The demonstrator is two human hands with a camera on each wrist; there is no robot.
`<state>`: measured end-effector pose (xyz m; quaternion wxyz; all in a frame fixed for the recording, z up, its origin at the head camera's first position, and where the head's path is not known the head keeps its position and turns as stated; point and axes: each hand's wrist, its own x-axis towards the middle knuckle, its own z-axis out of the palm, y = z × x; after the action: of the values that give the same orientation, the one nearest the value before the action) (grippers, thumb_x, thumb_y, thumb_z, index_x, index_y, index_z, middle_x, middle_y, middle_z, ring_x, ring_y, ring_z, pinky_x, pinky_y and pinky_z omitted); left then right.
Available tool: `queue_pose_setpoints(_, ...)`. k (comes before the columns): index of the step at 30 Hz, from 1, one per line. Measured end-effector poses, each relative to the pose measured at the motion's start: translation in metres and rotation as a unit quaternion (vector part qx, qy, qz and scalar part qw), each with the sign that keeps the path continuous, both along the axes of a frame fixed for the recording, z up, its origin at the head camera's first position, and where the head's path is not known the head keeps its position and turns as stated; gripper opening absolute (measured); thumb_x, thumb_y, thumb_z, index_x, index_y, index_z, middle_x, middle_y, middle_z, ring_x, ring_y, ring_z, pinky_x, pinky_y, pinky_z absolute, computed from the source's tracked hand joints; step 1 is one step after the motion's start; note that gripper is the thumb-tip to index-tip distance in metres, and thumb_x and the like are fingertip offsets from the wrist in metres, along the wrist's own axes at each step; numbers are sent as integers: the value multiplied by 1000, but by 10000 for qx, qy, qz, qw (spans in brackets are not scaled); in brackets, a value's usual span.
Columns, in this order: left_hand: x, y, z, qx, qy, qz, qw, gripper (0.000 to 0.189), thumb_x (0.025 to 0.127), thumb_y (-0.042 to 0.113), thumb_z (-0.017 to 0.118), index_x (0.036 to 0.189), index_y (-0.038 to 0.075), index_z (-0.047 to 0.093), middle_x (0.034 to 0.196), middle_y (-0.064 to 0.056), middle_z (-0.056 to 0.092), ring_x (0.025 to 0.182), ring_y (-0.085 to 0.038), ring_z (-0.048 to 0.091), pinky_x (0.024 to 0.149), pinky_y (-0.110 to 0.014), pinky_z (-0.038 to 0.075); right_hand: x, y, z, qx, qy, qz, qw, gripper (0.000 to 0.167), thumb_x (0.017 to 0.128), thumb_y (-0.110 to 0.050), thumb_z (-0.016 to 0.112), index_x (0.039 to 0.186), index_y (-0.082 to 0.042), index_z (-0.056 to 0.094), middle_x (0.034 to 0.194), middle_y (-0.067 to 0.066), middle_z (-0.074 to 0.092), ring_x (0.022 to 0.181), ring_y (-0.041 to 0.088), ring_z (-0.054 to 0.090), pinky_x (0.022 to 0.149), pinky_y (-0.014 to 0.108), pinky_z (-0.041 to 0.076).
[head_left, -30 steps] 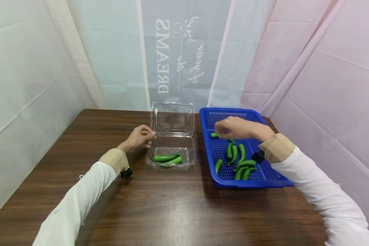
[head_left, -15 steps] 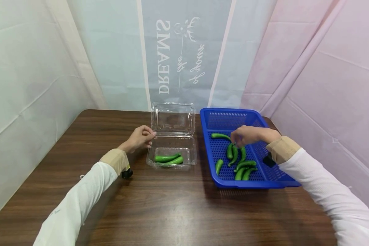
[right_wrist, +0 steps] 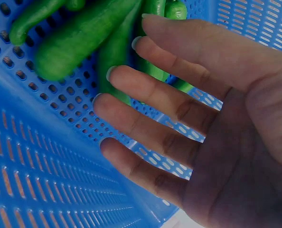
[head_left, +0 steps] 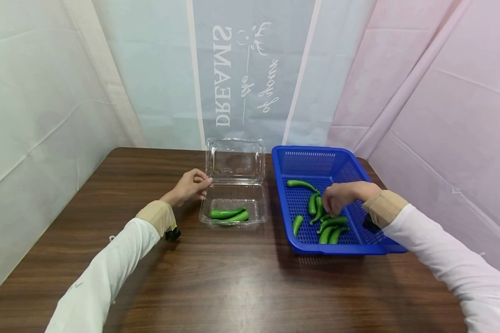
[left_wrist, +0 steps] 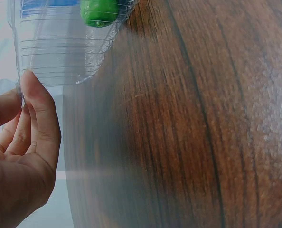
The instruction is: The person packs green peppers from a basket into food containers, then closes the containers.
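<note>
My left hand (head_left: 189,186) pinches the left edge of a clear plastic clamshell box (head_left: 256,198) near its hinge; in the left wrist view the thumb and a finger meet on that edge. Its lid (head_left: 235,159) stands raised at the back. Two green chili peppers (head_left: 227,213) lie in its base. My right hand (head_left: 340,196) is inside the blue basket (head_left: 278,185), over several green peppers (head_left: 302,184). Seen from the right wrist, its fingers are extended and slightly bent, the fingertips close to a pepper (right_wrist: 84,40). Whether they touch it I cannot tell.
Both the box and the basket stand on a brown wooden table (head_left: 233,286), the basket to the right of the box. A printed cloth (head_left: 250,83) hangs behind the table, and pale sheets enclose both sides.
My right hand has moved from the long pepper at the back of the basket rightward and toward me, over the pepper cluster. That pepper lies in the basket, uncovered. My left hand stays put.
</note>
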<state>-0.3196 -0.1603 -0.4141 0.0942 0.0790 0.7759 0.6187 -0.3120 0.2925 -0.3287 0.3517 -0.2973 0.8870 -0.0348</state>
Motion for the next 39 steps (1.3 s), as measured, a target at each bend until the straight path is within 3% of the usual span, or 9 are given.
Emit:
queue_pose_setpoints(5, 0, 1, 0, -37, -22, 30, 10000, 21, 102, 12, 59, 111, -3, 47, 112, -28, 64, 62, -12, 57, 61, -33, 59, 2, 2, -2, 91, -115, -113, 9998, 17, 80, 5, 73, 91, -6, 67, 88, 1, 65, 73, 12, 56, 65, 33, 53)
queue_pose_setpoints(15, 0, 2, 0, -39, -53, 40, 10000, 21, 101, 12, 59, 110, -3, 47, 112, -29, 64, 62, -12, 56, 60, -32, 59, 5, 2, -8, 587, -215, -50, 9980, 23, 78, 6, 77, 88, -9, 63, 81, -2, 58, 68, 11, 49, 57, 24, 44)
queue_pose_setpoints(22, -2, 2, 0, -44, -5, -38, 10000, 23, 101, 14, 59, 111, -3, 47, 111, -29, 64, 62, -13, 57, 60, -33, 59, 5, 1, -9, 619, 0, 77, 9981, 22, 77, 4, 81, 87, -10, 67, 79, -4, 61, 67, 10, 52, 58, 25, 48)
queue_pose_setpoints(31, 0, 2, 3, -19, -16, -18, 10000, 20, 102, 12, 58, 110, -3, 47, 112, -30, 64, 62, -13, 57, 57, -29, 58, 9, 3, -11, 379, 290, -173, 9987, 23, 71, 9, 79, 85, -9, 75, 83, -2, 70, 73, 10, 62, 64, 30, 57)
queue_pose_setpoints(39, 0, 1, 3, -33, -12, -9, 10000, 21, 102, 12, 58, 111, -3, 47, 114, -31, 63, 63, -13, 57, 58, -30, 58, 10, 2, -14, 670, 587, -165, 9959, 26, 69, 7, 82, 83, -13, 74, 86, -3, 67, 76, 13, 60, 64, 30, 57)
